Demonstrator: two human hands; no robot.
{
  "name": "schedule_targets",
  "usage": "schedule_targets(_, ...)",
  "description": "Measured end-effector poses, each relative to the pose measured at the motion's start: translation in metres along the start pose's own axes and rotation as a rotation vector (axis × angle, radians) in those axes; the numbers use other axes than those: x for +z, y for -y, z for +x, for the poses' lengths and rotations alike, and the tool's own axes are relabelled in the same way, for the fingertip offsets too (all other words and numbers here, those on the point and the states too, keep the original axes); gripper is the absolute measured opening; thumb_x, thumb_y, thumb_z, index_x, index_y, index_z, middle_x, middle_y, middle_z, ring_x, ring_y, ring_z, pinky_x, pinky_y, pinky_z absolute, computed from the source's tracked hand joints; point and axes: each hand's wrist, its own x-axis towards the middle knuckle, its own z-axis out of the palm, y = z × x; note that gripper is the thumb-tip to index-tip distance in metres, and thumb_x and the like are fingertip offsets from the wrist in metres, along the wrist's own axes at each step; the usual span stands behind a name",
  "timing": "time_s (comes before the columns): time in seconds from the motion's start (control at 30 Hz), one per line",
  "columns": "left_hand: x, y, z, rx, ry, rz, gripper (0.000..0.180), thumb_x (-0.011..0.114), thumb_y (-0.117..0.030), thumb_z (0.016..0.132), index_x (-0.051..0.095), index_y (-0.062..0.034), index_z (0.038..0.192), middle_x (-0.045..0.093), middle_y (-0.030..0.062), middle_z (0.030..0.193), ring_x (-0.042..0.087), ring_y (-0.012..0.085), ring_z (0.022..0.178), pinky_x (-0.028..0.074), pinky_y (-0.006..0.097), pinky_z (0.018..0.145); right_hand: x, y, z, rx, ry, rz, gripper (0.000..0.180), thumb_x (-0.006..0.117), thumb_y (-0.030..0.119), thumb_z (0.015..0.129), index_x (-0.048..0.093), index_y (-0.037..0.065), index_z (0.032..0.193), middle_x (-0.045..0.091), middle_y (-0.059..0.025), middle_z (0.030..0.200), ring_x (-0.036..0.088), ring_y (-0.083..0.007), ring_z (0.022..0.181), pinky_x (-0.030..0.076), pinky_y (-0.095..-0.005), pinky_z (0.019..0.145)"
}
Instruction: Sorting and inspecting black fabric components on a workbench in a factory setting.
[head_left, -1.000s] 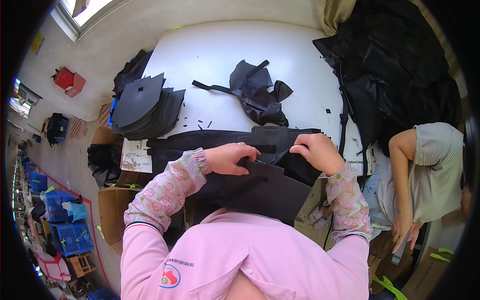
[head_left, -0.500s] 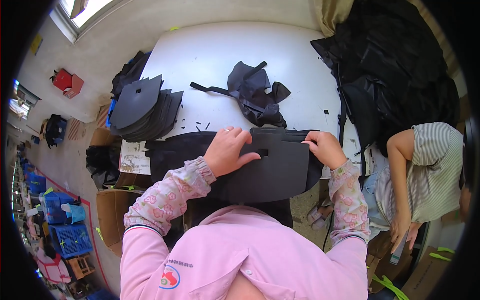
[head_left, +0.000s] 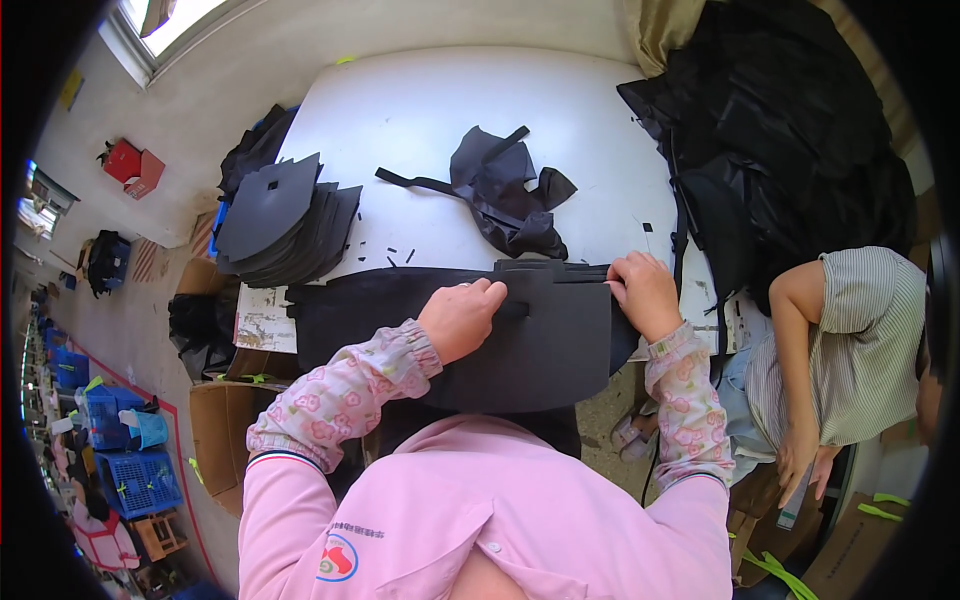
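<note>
"Starting with the head view, where is the black panel point(head_left: 560, 350)?"

"At the near side of the desk point(head_left: 600, 110), just in front of the person's chest. Its lower edge is rounded, and there's a small dark slot point(head_left: 516, 310) in its upper part."

"What is the right hand point(head_left: 645, 295) doing?"

"Holding the panel's upper right corner, thumb and fingers brought together at the edge."

"And the left hand point(head_left: 462, 320)?"

"Fingers curled, over the panel just left of the slot. The undersides of the fingers are hidden, so I can't tell whether it grips anything."

"What's around them?"

"Black cloth point(head_left: 345, 315) spreads out to the left of the panel, along the desk's near edge. Farther left on the desk is a stack of black panels point(head_left: 270, 220), the top one with a small square hole. Beyond the hands, near the middle, lies a crumpled black piece with a strap point(head_left: 497, 185)."

"And over on the right?"

"A big heap of black fabric point(head_left: 800, 130). Below it, a co-worker in a striped top point(head_left: 870, 335) holds a slim grey object point(head_left: 791, 512)."
</note>
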Motion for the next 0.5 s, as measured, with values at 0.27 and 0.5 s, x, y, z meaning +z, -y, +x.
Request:
schedule_targets(0.27, 0.015, 0.009, 0.002, 0.035, -0.017, -0.021, 0.018, 0.063, -0.008, 0.082, 0.051, -0.0052, 0.095, 0.061, 0.0140, 0.088, 0.065, 0.0330, 0.079, 0.053, 0.042, 0.068, -0.005, 0.042, -0.008, 0.034, -0.024, 0.253, 0.037, 0.077, 0.034, 0.079, 0.066, 0.007, 0.102, 0.062, -0.0109, 0.094, 0.063, -0.0316, 0.085, 0.050, -0.0388, 0.072)
schedule_targets(0.5, 0.019, 0.015, 0.002, 0.149, -0.111, -0.086, 0.018, 0.065, -0.007, 0.079, 0.051, -0.0074, 0.089, 0.054, 0.0108, 0.085, 0.060, 0.0317, 0.078, 0.049, 0.042, 0.068, 0.014, 0.036, -0.003, -0.070, -0.013, 0.108, 0.044, 0.084, 0.026, 0.067, 0.058, 0.007, 0.097, 0.063, -0.0101, 0.093, 0.062, -0.0322, 0.089, 0.048, -0.0417, 0.077)
